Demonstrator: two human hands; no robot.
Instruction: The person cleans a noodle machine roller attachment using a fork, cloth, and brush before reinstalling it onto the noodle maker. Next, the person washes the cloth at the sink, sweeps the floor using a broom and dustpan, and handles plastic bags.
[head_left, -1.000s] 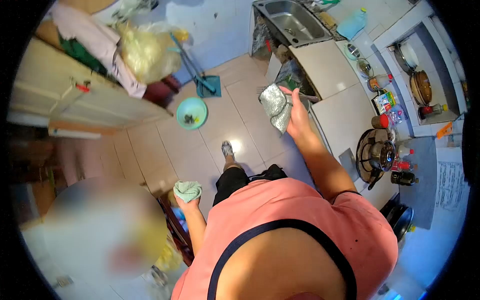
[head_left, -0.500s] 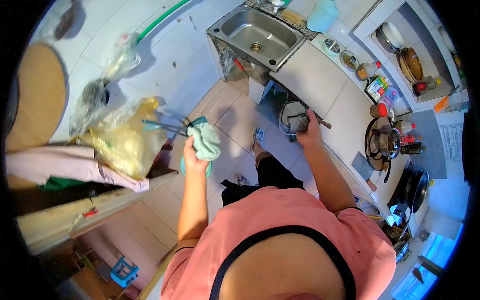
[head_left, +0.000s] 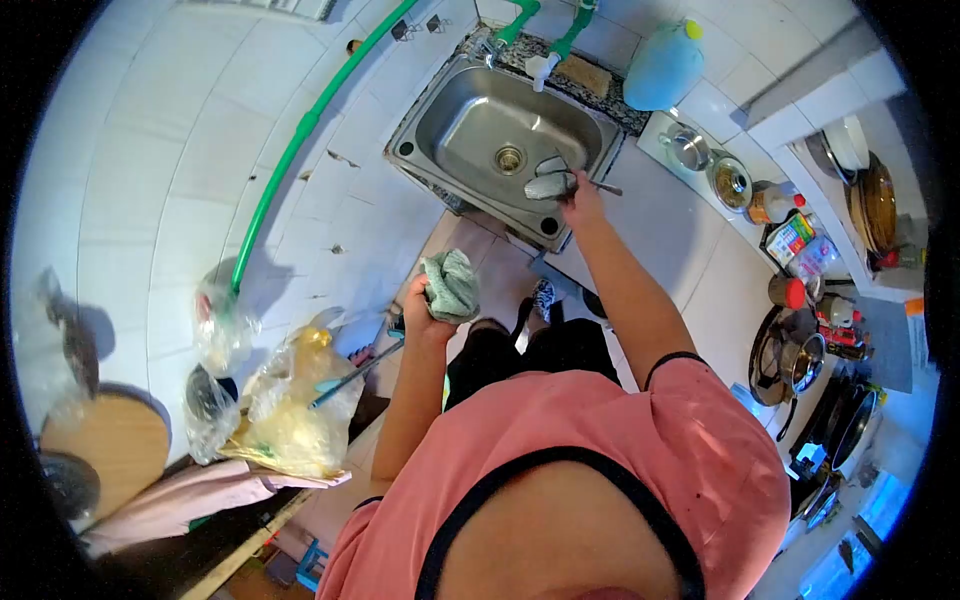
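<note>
My left hand (head_left: 424, 312) is closed around a bunched green cloth (head_left: 452, 286), held above the floor. Over the front edge of the steel sink (head_left: 480, 110), my right hand (head_left: 583, 203) grips a thin-handled utensil (head_left: 608, 187). A grey, cloth-like piece (head_left: 550, 187) sits at its other end, beside my fingers. The utensil's exact kind cannot be made out. Behind my left wrist, a long tool with a teal handle (head_left: 335, 388) slants near a plastic bag (head_left: 300, 400).
A green hose (head_left: 300, 130) runs down the tiled wall at left. Right of the sink, a white counter (head_left: 690, 235) holds jars, bottles and a pan (head_left: 775, 355). A blue jug (head_left: 665, 68) stands behind the sink. A round wooden board (head_left: 110, 450) leans at far left.
My right hand has moved from beside the counter front to over the sink edge with the utensil. My left hand still holds the green cloth. The view has shifted toward the sink.
</note>
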